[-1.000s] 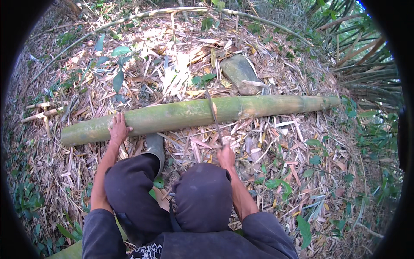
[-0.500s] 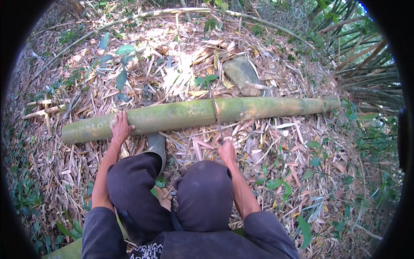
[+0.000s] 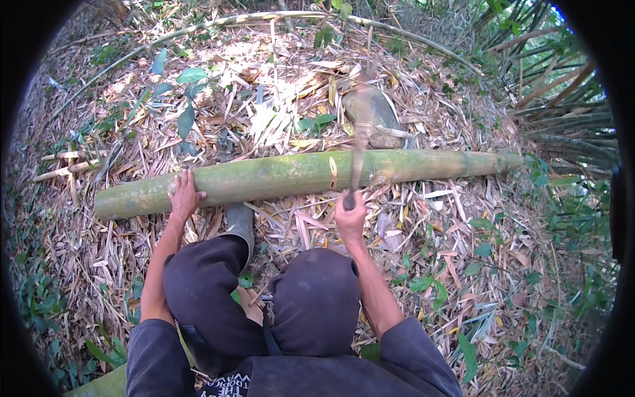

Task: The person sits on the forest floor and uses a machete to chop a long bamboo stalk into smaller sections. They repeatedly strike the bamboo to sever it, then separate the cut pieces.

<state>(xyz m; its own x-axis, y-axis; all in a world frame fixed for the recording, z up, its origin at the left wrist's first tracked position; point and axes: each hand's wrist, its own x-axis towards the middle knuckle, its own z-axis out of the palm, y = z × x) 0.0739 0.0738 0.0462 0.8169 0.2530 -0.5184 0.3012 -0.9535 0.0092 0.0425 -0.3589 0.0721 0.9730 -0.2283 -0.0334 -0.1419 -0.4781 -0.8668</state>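
Observation:
A thick green bamboo pole (image 3: 264,177) lies across in front of my knees, with a small notch (image 3: 333,173) showing pale wood right of its middle. Flat on the pole's left part rests my left hand (image 3: 187,193), fingers stretched over the bark and thumb apart. My right hand (image 3: 350,215), on the near side of the pole, is closed round the dark handle of a machete (image 3: 358,142). Its blade, smeared by motion, points away from me above the pole, right of the notch and apart from it.
Beyond the pole sits a grey-green stone (image 3: 376,118). A thin bent stem (image 3: 225,22) arches across the far side. My boot (image 3: 241,221) is against the pole's near side. Dry leaves cover the ground; bamboo stalks (image 3: 575,126) stand at the far right.
The machete has come up out of the notch and swung away to the right, with my right hand raised slightly. My left hand and the pole have stayed put.

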